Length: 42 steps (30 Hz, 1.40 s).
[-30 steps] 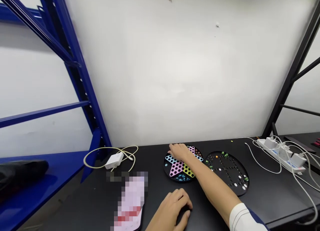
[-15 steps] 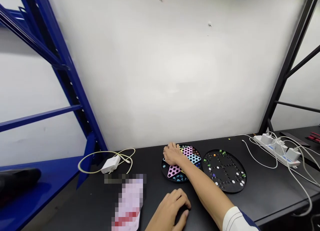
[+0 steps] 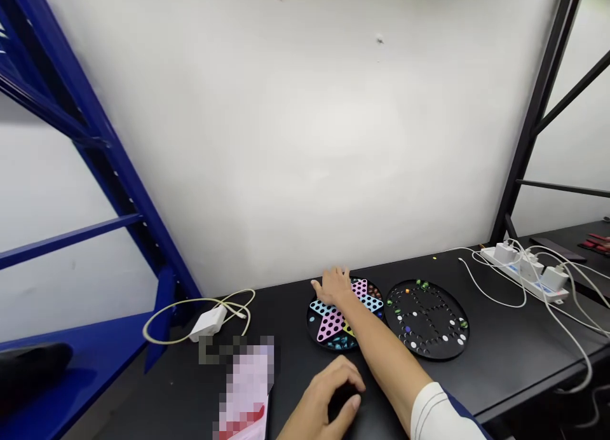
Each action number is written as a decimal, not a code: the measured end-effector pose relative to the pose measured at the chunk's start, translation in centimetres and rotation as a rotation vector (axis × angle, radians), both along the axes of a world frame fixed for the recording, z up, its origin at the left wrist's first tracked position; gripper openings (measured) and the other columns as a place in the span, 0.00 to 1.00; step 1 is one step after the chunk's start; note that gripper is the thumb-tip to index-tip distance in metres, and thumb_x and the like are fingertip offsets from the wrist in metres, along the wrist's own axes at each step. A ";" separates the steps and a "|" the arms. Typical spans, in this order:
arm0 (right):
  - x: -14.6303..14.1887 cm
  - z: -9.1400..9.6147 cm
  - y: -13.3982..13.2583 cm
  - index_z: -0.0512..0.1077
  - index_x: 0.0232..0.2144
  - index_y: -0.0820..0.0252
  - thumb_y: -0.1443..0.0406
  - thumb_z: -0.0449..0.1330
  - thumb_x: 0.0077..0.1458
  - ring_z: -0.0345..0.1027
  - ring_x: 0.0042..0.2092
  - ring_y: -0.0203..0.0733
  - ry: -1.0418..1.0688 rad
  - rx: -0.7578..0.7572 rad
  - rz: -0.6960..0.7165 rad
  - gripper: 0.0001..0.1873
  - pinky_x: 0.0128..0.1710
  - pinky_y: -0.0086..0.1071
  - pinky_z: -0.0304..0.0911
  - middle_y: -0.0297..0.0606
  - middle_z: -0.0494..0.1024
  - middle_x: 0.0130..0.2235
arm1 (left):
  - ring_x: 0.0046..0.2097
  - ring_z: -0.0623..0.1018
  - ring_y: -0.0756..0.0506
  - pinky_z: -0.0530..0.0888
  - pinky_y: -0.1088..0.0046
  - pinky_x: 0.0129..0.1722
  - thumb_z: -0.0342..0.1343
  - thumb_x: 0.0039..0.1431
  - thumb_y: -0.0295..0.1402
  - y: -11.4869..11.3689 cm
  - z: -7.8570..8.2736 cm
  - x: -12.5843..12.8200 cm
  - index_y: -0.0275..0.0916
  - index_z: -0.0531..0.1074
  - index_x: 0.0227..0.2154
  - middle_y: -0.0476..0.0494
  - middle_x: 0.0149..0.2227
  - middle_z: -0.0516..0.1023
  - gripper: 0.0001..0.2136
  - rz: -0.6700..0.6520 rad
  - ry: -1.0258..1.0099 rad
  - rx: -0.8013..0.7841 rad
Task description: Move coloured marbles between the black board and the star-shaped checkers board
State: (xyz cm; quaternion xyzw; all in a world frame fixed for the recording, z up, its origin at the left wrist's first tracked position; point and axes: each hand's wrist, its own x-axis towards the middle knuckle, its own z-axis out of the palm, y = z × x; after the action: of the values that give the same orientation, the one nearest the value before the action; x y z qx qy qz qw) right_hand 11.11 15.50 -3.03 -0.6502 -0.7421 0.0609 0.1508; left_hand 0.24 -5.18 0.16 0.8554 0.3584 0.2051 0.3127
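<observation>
A round black Chinese checkers board (image 3: 330, 326) with a pink, blue and yellow star lies on the black table, glass marbles gathered around its rim. My right hand (image 3: 334, 287) reaches over its far left part, thumb and fingers spread; the fingertips are partly hidden behind the hand. Near the table's front my left hand (image 3: 328, 395) rests with curved fingers, thumb apart and nothing in its grasp. To the right is a second round black board (image 3: 434, 320) holding green marbles, white ones, a purple one and a small orange piece.
A blurred-out pink phone-like object (image 3: 248, 383) lies at front left. Behind it sits a white charger (image 3: 208, 323) with a coiled cable. A white power strip (image 3: 524, 273) with plugs and trailing cables is at right. A blue rack post (image 3: 119, 166) stands left, a white wall (image 3: 295, 141) behind.
My right hand has shifted slightly toward the board's far edge, and its fingers have spread. The left hand's fingers have lifted and curled a little. The view has tilted slightly.
</observation>
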 end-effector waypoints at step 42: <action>23.2 -1.4 -9.4 0.58 0.24 0.56 0.52 0.46 0.64 0.64 0.26 0.38 0.432 0.065 -0.192 0.20 0.28 0.30 0.57 0.32 0.67 0.22 | 0.38 0.77 0.45 0.67 0.71 0.35 0.47 0.63 0.34 9.4 1.0 1.8 0.43 0.70 0.33 0.49 0.37 0.76 0.07 0.453 0.248 0.504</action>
State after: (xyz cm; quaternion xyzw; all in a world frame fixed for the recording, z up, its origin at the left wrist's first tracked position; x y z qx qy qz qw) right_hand 34.32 6.11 -4.43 -0.6847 -0.6288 0.1601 0.3320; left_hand 2.01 4.26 1.12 0.8229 0.5121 0.2460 -0.0073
